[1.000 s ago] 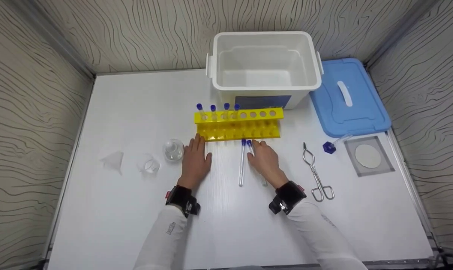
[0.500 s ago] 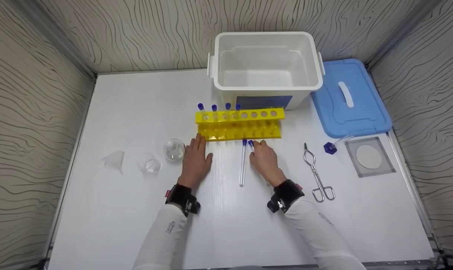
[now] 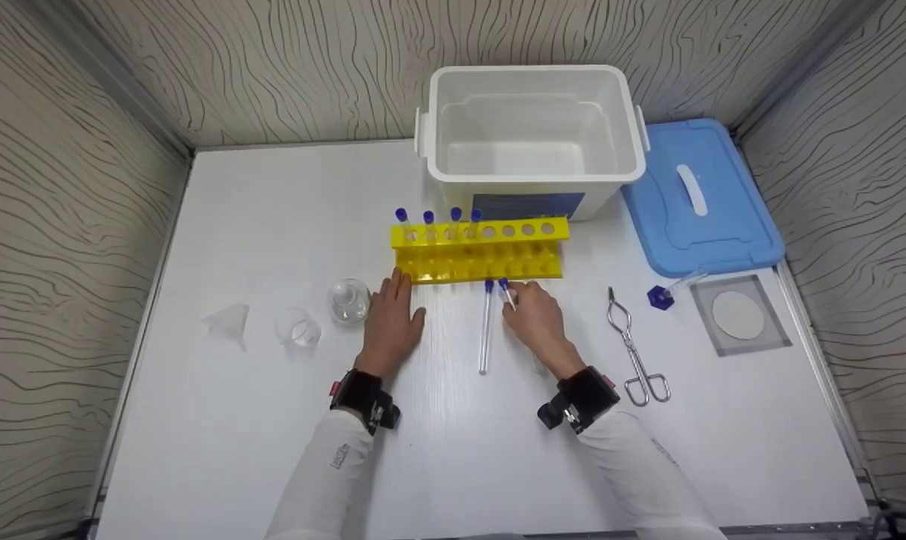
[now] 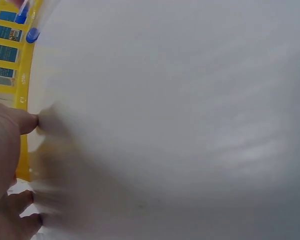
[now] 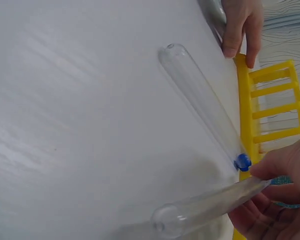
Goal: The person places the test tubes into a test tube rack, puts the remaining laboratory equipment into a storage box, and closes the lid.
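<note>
My right hand pinches a blue-capped test tube near its cap, between thumb and fingers. Left of it a second capped test tube lies on the table, its cap close to the front of a yellow test tube rack. Several blue-capped tubes stand in the left holes of that rack. My left hand rests on the table with extended fingers, its fingertips touching the rack's front left corner. A glass bottle with a stopper stands just beside the left hand.
Behind the rack is an open white bin, with its blue lid to the right. Crucible tongs, a blue-based cylinder lying down and a gauze pad lie right. A small beaker and funnel are left.
My right hand has closed on the right-hand tube and tilted it slightly, its cap end rising a little. The left hand stays at the rack's corner.
</note>
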